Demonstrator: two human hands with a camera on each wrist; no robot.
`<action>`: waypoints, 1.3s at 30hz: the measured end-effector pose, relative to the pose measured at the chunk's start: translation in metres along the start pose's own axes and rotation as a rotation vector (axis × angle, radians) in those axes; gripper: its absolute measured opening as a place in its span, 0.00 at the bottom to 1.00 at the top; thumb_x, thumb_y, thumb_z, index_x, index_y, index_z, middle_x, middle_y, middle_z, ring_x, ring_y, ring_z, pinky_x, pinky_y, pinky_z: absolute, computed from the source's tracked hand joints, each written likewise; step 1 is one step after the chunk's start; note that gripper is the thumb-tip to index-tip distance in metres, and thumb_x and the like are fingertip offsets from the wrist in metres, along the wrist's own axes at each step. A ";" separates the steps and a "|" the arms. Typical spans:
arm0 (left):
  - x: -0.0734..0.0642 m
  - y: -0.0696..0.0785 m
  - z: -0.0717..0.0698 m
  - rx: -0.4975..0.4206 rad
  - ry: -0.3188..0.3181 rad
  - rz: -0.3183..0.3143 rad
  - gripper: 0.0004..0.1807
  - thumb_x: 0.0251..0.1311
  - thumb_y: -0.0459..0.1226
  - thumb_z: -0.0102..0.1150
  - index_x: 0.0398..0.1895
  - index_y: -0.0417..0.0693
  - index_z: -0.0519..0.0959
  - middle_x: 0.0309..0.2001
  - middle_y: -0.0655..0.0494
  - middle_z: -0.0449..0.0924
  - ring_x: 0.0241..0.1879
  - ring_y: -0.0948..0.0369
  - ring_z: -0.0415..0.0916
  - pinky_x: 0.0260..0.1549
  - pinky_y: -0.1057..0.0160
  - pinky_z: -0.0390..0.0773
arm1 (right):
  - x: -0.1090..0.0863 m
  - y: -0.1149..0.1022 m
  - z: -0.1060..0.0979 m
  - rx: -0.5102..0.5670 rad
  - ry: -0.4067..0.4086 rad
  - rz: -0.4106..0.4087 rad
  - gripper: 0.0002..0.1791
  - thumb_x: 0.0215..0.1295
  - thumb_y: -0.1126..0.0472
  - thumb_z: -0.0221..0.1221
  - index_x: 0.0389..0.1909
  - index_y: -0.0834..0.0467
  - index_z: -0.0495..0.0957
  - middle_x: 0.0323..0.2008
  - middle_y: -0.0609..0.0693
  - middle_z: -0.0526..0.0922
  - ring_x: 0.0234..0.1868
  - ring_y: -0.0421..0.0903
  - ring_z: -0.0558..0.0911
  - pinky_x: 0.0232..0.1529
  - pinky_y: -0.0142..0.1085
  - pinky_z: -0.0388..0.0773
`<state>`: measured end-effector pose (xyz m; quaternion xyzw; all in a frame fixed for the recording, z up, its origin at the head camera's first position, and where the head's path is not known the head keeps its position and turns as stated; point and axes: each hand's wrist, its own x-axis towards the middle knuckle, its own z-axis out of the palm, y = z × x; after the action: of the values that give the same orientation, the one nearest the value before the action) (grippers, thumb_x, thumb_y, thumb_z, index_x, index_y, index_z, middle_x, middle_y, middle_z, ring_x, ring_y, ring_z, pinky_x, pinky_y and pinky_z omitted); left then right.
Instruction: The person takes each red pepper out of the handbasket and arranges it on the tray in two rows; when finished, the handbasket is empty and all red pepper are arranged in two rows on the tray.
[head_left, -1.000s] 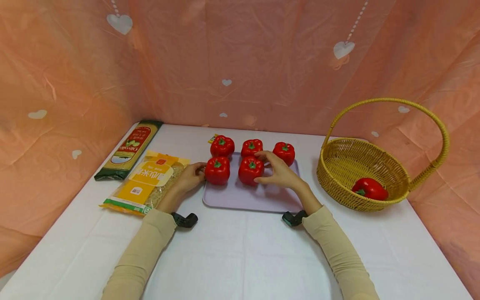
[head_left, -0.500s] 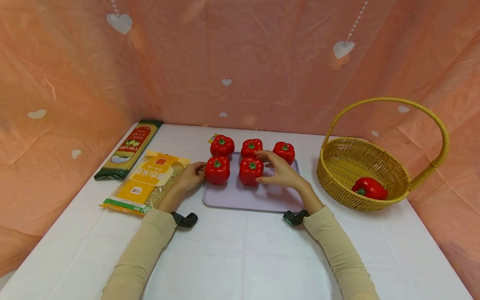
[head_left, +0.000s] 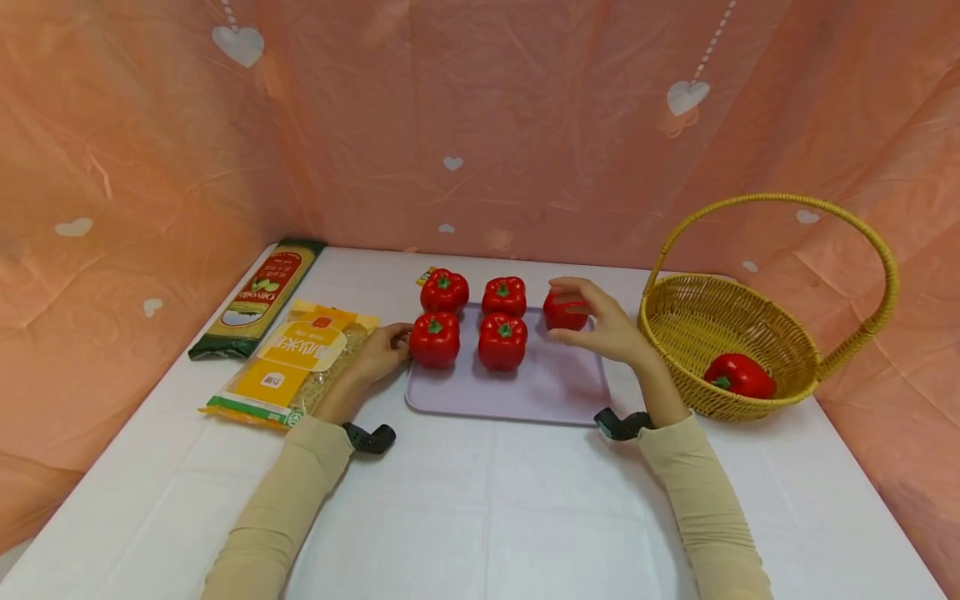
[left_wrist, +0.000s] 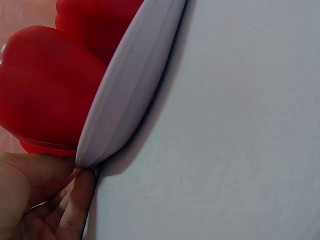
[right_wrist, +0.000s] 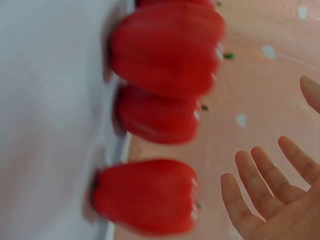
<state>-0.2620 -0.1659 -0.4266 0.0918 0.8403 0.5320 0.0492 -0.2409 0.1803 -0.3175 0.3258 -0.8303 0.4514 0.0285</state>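
Several red bell peppers stand on a pale lilac tray. My left hand is at the tray's left side, beside the front-left bell pepper. In the left wrist view, thumb and finger pinch the tray's rim near a corner. My right hand hovers, fingers spread, in front of the back-right bell pepper, partly covering it in the head view. A gap shows between that hand and the nearest bell pepper in the right wrist view. The front-middle bell pepper stands upright.
To the right, a yellow wicker basket with a tall handle holds one red bell pepper on its side. Left of the tray lie a yellow grain bag and a green-and-red packet. A pink curtain hangs behind.
My right hand has left the front-middle bell pepper and moved right and slightly back, to the back-right one. My left hand stays at the tray's rim.
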 end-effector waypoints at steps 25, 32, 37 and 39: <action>-0.002 0.001 0.000 0.034 0.009 -0.006 0.22 0.58 0.25 0.48 0.58 0.26 0.67 0.40 0.40 0.72 0.38 0.55 0.66 0.36 0.67 0.72 | -0.069 0.030 -0.137 -0.184 -0.028 0.265 0.21 0.64 0.61 0.56 0.58 0.57 0.70 0.50 0.43 0.75 0.49 0.32 0.74 0.45 0.19 0.69; -0.002 0.000 0.000 0.026 0.007 -0.018 0.22 0.58 0.25 0.47 0.58 0.26 0.66 0.41 0.41 0.72 0.39 0.55 0.66 0.37 0.66 0.71 | -0.084 0.043 -0.158 -0.251 -0.161 0.384 0.22 0.66 0.58 0.54 0.60 0.56 0.67 0.53 0.41 0.72 0.51 0.32 0.72 0.45 0.21 0.69; -0.001 0.000 0.000 0.012 0.003 -0.031 0.23 0.58 0.25 0.47 0.59 0.27 0.66 0.41 0.41 0.71 0.39 0.54 0.66 0.36 0.66 0.71 | -0.092 0.056 -0.170 -0.160 -0.229 0.416 0.23 0.68 0.60 0.51 0.63 0.59 0.63 0.54 0.37 0.70 0.54 0.31 0.70 0.47 0.23 0.70; -0.001 -0.001 0.000 0.008 0.005 -0.032 0.23 0.58 0.24 0.47 0.58 0.27 0.66 0.40 0.41 0.71 0.39 0.55 0.66 0.36 0.67 0.71 | -0.094 0.061 -0.174 -0.110 -0.253 0.423 0.24 0.69 0.61 0.50 0.64 0.60 0.62 0.54 0.36 0.70 0.53 0.29 0.70 0.48 0.23 0.71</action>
<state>-0.2614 -0.1664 -0.4270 0.0772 0.8438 0.5281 0.0556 -0.2448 0.3856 -0.2914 0.1964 -0.9002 0.3573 -0.1529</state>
